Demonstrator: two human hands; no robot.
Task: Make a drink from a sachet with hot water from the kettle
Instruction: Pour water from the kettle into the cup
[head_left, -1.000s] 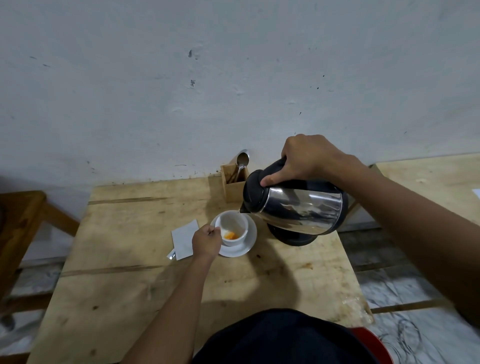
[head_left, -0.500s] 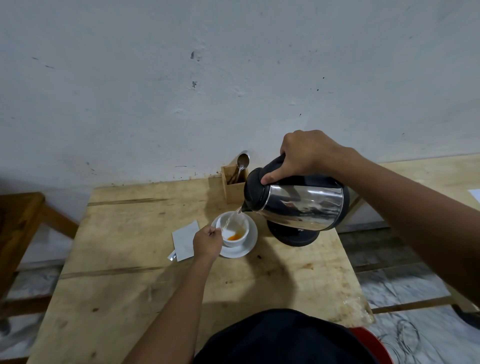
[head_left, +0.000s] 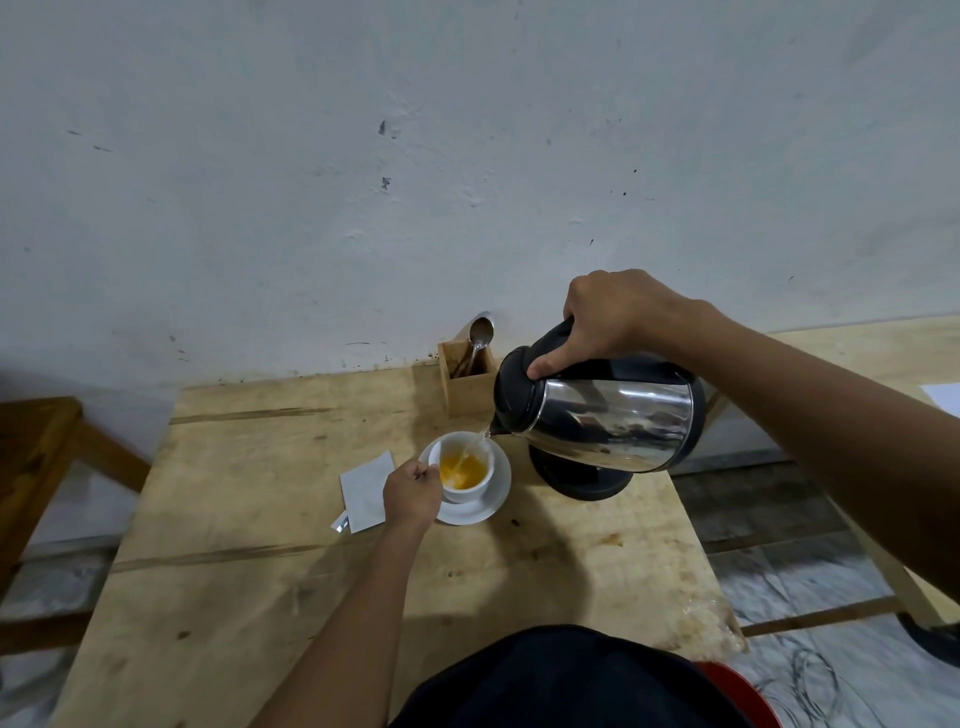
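My right hand (head_left: 618, 317) is wrapped tight round the handle of the kettle (head_left: 608, 415), tipped so a thin stream runs into the cup (head_left: 464, 467). Left hand (head_left: 413, 493) has fingers closed on the cup's handle. Cup sits on its saucer (head_left: 493, 499) near the tabletop's far edge, orange liquid inside, empty sachet (head_left: 366, 491) just left of it.

A plain, makeshift tea corner in a bare room: a rough plywood table (head_left: 249, 525) stands against a scuffed whitewashed wall (head_left: 363, 156), bearing a wooden cutlery holder (head_left: 467, 387) with a spoon (head_left: 479, 335), a kettle base (head_left: 576, 475), and a steel electric kettle (head_left: 608, 421).
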